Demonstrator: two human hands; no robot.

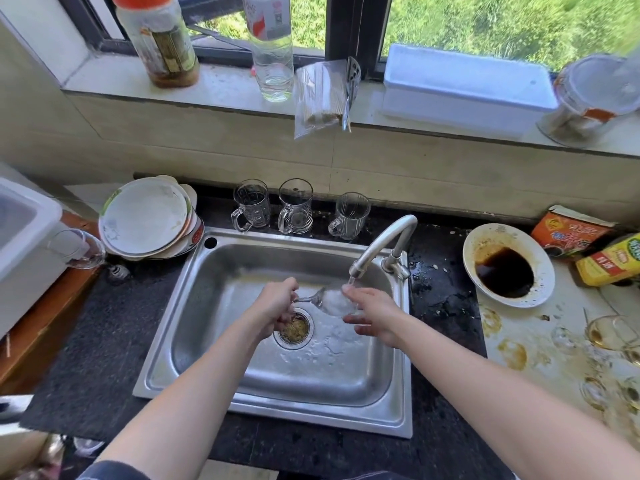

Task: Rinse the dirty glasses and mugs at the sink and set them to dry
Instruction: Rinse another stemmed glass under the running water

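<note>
Here, left grip [277, 306] pinching wine glass [334, 301] stem, right grip [374, 315] curled round bowl, under tap [388, 244]

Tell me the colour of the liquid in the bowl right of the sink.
Dark brown, nearly black liquid in a white bowl; head view.

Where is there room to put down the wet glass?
The black counter left of the steel sink, in front of the stacked white plates, is bare. Crowded: the three glass mugs behind the sink, and dirty glasses on the stained white counter.
</note>
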